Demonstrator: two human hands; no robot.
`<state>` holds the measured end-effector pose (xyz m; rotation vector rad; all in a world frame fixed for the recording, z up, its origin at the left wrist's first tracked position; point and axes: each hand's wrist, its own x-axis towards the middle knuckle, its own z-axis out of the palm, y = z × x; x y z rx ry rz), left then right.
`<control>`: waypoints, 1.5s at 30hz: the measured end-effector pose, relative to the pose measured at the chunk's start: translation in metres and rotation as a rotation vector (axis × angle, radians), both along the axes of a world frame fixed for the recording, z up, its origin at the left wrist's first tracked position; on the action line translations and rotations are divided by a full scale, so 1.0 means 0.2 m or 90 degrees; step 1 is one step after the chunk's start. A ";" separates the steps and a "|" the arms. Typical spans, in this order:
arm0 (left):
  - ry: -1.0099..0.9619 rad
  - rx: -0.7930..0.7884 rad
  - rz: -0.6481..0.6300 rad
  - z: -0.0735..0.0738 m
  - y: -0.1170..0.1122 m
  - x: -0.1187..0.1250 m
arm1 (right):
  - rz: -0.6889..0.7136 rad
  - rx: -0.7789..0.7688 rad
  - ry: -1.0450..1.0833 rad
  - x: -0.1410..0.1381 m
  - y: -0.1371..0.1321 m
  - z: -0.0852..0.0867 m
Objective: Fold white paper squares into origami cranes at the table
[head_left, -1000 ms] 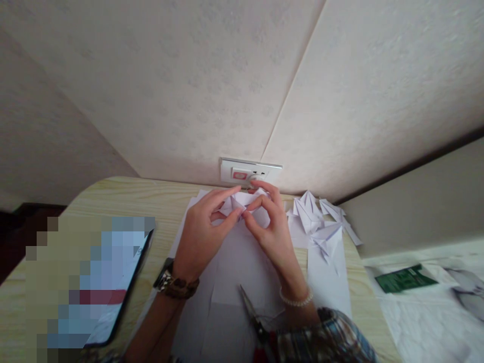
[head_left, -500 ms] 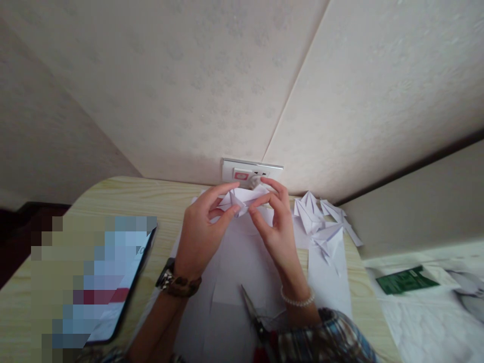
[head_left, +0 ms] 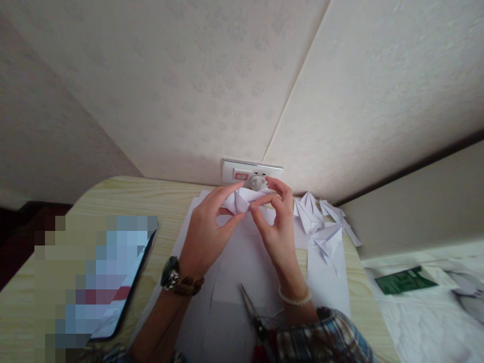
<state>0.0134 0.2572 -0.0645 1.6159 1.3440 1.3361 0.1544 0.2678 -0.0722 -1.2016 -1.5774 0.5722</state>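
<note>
Between my two hands is a piece of folded white paper [head_left: 238,200], raised above the far part of the table. My left hand [head_left: 209,227] grips its left side, thumb below and fingers above and behind. At the right side, the thumb and index finger of my right hand [head_left: 278,222] pinch the paper's edge, while another finger reaches up near the plug. Parts of the paper are hidden behind the fingers. White paper sheets [head_left: 234,282] lie flat beneath my hands. Scissors [head_left: 253,312] with red handles rest on them, partly covered by my right sleeve.
Several folded paper pieces [head_left: 310,214] lie to the right on the table [head_left: 166,196]. A tablet-like screen [head_left: 124,302], partly pixelated, is on the left. Against the wall are a socket panel [head_left: 230,169] and a plug [head_left: 258,182]. A green packet [head_left: 406,280] lies beyond the right edge.
My left hand has shifted slightly right and turned a little, with the folded paper tilting along with it. The right hand keeps its pinch and has barely moved.
</note>
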 end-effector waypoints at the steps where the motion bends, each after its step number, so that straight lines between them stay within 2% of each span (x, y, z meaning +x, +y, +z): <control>1: 0.000 0.004 -0.005 0.00 0.00 0.00 | -0.003 0.000 0.000 0.00 0.00 0.00; 12: 0.015 0.011 -0.006 0.00 0.00 -0.01 | 0.000 0.005 -0.019 0.01 -0.01 0.01; 22: -0.069 -0.017 0.029 -0.03 0.00 -0.01 | 0.023 0.019 0.012 0.01 -0.02 0.01; 30: -0.088 -0.062 -0.052 -0.01 0.01 -0.04 | 0.082 0.044 0.087 0.01 0.01 0.00; 32: -0.084 -0.068 -0.064 -0.01 0.02 -0.04 | 0.081 0.035 0.087 0.01 0.01 -0.01; 45: -0.096 -0.055 -0.019 0.00 0.02 -0.02 | 0.081 -0.056 0.103 0.00 0.02 -0.03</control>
